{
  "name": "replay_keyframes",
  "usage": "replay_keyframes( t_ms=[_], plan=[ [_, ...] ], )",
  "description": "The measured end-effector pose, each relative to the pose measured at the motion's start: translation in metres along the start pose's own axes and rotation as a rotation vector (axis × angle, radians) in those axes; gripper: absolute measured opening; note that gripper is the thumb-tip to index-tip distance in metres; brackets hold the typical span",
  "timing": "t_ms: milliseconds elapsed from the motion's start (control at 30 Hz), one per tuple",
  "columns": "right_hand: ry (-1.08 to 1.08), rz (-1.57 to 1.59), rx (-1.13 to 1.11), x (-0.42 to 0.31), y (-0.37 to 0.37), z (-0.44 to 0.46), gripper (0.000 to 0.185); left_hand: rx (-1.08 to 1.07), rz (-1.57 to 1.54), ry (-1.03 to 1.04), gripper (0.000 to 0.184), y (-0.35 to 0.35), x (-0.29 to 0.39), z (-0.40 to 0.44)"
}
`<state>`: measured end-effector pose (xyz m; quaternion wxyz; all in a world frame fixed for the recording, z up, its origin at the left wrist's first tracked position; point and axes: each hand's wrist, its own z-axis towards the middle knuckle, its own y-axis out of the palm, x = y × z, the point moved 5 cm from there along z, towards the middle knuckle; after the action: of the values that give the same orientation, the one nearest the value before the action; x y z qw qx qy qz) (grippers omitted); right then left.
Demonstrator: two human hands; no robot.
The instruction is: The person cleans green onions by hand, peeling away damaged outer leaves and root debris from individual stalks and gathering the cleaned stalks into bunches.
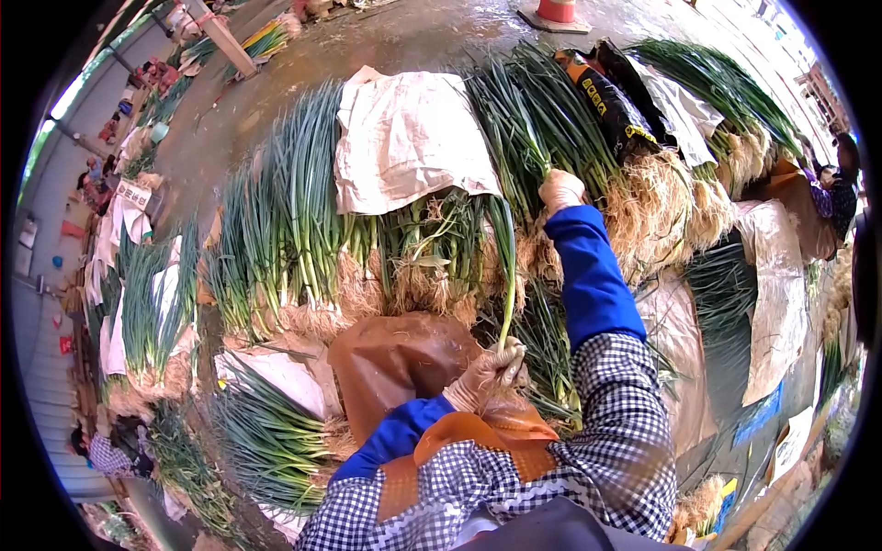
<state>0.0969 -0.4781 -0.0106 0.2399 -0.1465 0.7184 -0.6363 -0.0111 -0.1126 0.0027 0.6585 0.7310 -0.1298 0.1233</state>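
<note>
My left hand (489, 372), in a pale glove, is closed near my lap around the root end of a long green onion (508, 275), whose leaves reach up toward the white sack. Farther forward, my right hand (561, 191) is closed at the pile of green onions (524, 119); its fingers wrap round green stalks. A white sack (409, 138) lies over the leaves left of my right hand. Roots of the piled onions point toward me. A brown apron (395, 363) covers my knee.
A black and yellow bag (611, 106) lies on the pile at right. More onions (271, 436) lie at lower left, beside a pale sheet (280, 378). Co-workers sit at far right (838, 188) and lower left (115, 450). A red cone (556, 11) stands beyond the pile.
</note>
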Motion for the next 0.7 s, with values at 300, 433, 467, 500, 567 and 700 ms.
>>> replay_keyframes(
  t_ms=[300, 433, 467, 500, 567, 700],
  plan=[
    [-0.023, 1.280, -0.802, 0.036, 0.020, -0.287, 0.027, 0.467, -0.192, -0.078, 0.014, -0.052, -0.055, 0.010],
    [-0.254, 0.389, 0.040, 0.028, 0.025, -0.301, 0.026, 0.664, 0.084, -0.036, 0.008, -0.060, -0.063, 0.000],
    [-0.322, 0.445, 0.149, 0.023, 0.015, -0.310, 0.030, 0.723, 0.055, 0.020, 0.010, -0.067, -0.061, -0.002],
    [-0.340, 0.382, 0.066, 0.021, 0.018, -0.318, 0.026, 0.691, 0.000, 0.047, 0.011, -0.078, -0.062, -0.002],
    [-0.286, 0.612, -0.055, 0.032, -0.002, -0.346, 0.021, 0.804, -0.073, 0.080, 0.014, -0.044, -0.047, -0.003],
    [-0.148, 0.731, -0.091, 0.093, 0.001, -0.374, 0.022, 0.613, 0.144, 0.092, 0.020, -0.034, -0.061, 0.004]
  ],
)
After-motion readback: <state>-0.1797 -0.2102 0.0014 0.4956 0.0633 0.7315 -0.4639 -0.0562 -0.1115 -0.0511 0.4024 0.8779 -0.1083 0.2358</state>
